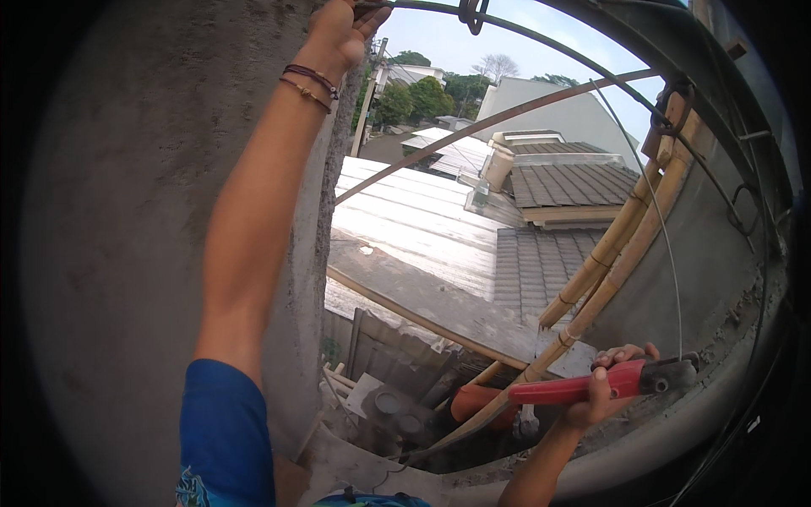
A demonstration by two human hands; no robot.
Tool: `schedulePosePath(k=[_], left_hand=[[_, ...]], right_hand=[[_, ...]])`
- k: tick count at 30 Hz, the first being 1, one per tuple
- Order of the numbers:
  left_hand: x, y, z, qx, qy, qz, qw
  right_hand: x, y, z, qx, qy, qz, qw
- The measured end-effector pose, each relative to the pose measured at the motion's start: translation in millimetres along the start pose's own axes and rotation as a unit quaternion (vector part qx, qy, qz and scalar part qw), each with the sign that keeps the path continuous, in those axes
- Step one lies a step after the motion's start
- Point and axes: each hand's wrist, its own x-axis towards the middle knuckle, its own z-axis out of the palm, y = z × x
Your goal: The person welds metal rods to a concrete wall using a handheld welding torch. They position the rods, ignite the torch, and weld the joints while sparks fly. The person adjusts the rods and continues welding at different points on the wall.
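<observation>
My left arm reaches up to the top edge, and my left hand (340, 29) is closed at the end of a dark steel rod (422, 7); the frame partly cuts off the fingers. Two thin cord bracelets circle that wrist. At lower right, my right hand (604, 397) wraps around red-handled pliers (583, 385), their dark metal head pointing right. A thin wire (663, 224) runs from high up down to the head of the pliers. Whether the jaws grip it, I cannot tell.
A rough cement wall (144, 211) stands close on the left. Bamboo poles (621, 283) and a rusty flat bar (498, 127) cross the opening. Metal links (673, 110) hang on the rods at upper right. Beyond lie a corrugated metal roof (414, 224) and tiled roofs (574, 184).
</observation>
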Motion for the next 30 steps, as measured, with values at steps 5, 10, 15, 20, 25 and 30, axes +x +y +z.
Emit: schedulePosePath(k=[5,10,15,20,25,30], left_hand=[[-5.8,4.0,4.7,0.012,-0.002,0.041,0.999],[-2.4,1.8,-2.2,0.019,-0.043,0.044,0.998],[3.6,-0.5,-8.1,0.000,0.003,0.043,0.999],[-3.4,2.0,-2.8,0.028,-0.029,0.043,0.998],[-20.4,2.0,-4.9,0.454,-0.055,0.200,0.866],[-6.2,3.8,-8.4,0.229,-0.052,0.089,0.968]], right_hand=[[3.2,2.6,-10.6,0.006,-0.001,-0.003,1.000],[5.0,3.3,-18.0,0.002,-0.008,0.002,1.000],[5.2,3.3,-20.0,0.012,-0.012,0.010,1.000],[7.6,-2.0,-15.6,0.003,-0.015,0.014,1.000],[11.2,-6.0,-3.5,-0.043,-0.027,-0.042,0.998],[1.0,-7.8,11.8,-0.114,-0.099,-0.125,0.981]])
